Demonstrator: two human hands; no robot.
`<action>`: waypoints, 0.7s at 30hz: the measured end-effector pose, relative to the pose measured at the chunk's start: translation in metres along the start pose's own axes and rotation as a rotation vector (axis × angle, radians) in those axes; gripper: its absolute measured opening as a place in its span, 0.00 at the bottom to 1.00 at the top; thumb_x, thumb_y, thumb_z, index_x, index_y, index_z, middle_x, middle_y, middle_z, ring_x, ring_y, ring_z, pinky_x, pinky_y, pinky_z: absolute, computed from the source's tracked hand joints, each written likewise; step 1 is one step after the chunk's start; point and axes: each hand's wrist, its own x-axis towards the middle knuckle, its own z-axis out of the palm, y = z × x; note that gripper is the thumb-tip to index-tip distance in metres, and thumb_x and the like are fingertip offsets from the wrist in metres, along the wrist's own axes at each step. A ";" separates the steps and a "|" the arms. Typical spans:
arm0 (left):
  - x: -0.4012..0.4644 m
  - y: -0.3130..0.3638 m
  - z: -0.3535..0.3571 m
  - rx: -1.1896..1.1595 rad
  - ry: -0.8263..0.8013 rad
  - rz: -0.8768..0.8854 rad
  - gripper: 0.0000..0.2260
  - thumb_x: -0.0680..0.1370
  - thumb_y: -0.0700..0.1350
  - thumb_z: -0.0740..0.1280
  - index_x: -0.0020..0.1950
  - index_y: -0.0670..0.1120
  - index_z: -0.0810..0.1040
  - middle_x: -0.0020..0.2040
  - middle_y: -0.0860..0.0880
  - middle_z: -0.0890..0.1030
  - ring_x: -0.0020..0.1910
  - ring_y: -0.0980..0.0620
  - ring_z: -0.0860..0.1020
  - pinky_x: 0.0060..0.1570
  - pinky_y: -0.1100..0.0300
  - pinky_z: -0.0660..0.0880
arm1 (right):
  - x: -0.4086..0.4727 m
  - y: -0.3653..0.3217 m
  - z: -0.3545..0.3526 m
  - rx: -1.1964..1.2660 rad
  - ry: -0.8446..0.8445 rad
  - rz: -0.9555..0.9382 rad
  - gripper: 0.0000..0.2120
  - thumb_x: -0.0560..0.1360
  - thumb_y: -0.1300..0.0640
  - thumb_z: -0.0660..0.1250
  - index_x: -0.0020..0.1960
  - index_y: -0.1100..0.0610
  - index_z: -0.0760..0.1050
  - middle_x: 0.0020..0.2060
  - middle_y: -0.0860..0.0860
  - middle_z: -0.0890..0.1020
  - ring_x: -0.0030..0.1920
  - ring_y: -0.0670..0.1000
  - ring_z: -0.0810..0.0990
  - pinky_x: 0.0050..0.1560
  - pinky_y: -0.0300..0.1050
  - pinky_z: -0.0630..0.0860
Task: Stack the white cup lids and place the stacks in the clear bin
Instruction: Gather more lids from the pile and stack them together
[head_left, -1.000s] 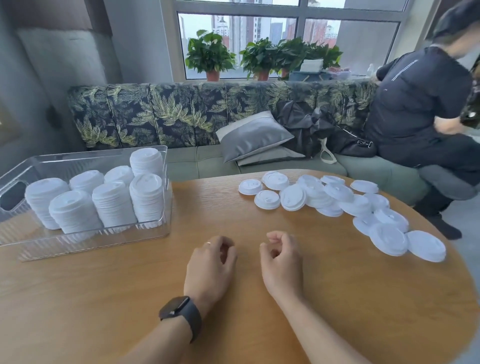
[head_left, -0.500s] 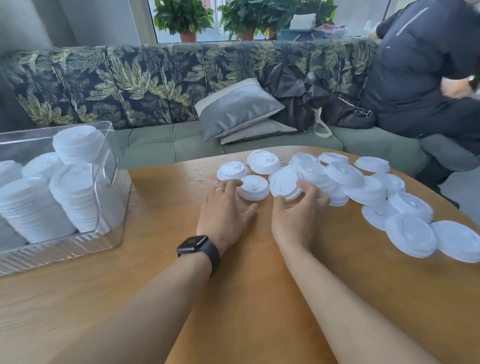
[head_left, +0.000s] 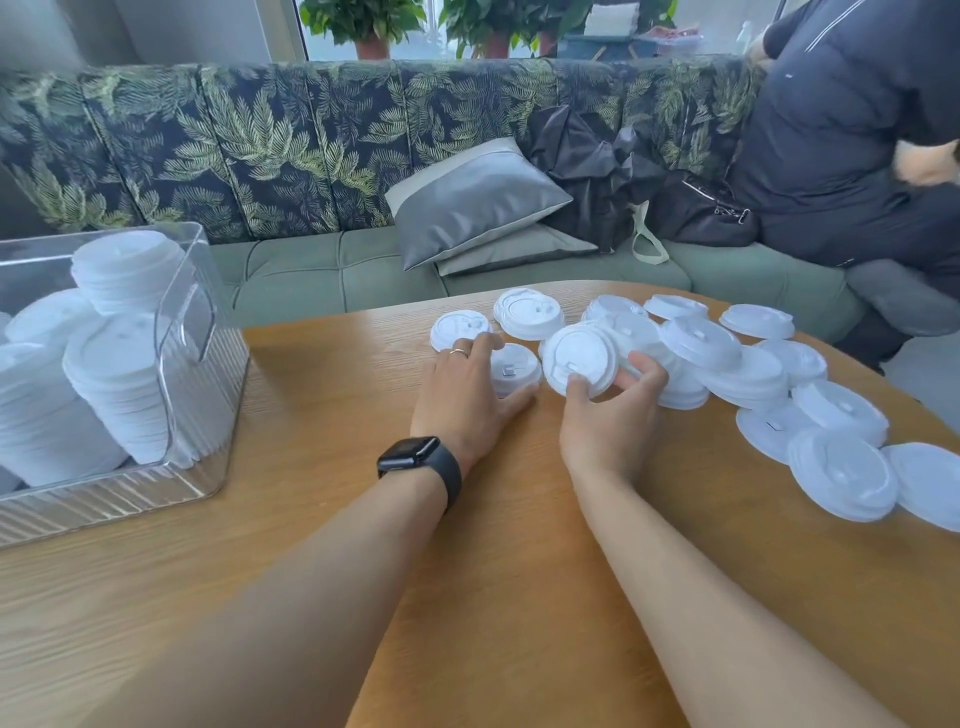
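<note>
Several loose white cup lids (head_left: 727, 358) lie scattered across the far right of the round wooden table (head_left: 322, 530). My right hand (head_left: 610, 415) pinches one lid (head_left: 579, 358) by its near rim and tilts it up off the table. My left hand (head_left: 467, 395) grips a small lid (head_left: 514, 369) lying flat, thumb at its near edge and fingers over its far side, beside another lid (head_left: 460, 328). The clear bin (head_left: 202, 332) stands at the left with several tall lid stacks (head_left: 119, 374) inside.
A green sofa with a leaf-pattern back runs behind the table, carrying a grey cushion (head_left: 478, 197) and a black bag (head_left: 691, 208). A person in dark clothes (head_left: 852, 130) sits at the right end. The table's edge curves away at the far side and right.
Both hands went from resting curled near the table's middle to reaching forward to the lids. The right hand has lifted one lid's edge; the left closed round a small lid.
</note>
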 end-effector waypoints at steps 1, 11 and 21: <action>-0.002 0.000 -0.001 -0.017 0.005 -0.005 0.29 0.77 0.63 0.71 0.72 0.51 0.70 0.67 0.46 0.77 0.64 0.44 0.75 0.62 0.51 0.72 | -0.001 -0.001 -0.001 0.005 -0.001 0.014 0.26 0.78 0.56 0.70 0.73 0.54 0.65 0.60 0.50 0.80 0.61 0.56 0.79 0.62 0.57 0.76; -0.057 0.000 -0.027 -0.187 0.114 -0.120 0.29 0.77 0.62 0.72 0.73 0.52 0.67 0.70 0.53 0.72 0.63 0.49 0.75 0.53 0.48 0.77 | -0.025 -0.004 -0.027 0.237 -0.106 0.073 0.08 0.76 0.56 0.73 0.55 0.51 0.81 0.47 0.47 0.86 0.50 0.46 0.85 0.57 0.49 0.81; -0.152 -0.013 -0.068 -0.361 0.137 -0.092 0.31 0.76 0.60 0.73 0.75 0.52 0.67 0.71 0.55 0.71 0.69 0.55 0.72 0.65 0.51 0.76 | -0.091 -0.009 -0.061 0.190 -0.348 0.087 0.05 0.76 0.57 0.71 0.50 0.47 0.83 0.42 0.48 0.86 0.37 0.46 0.79 0.43 0.48 0.75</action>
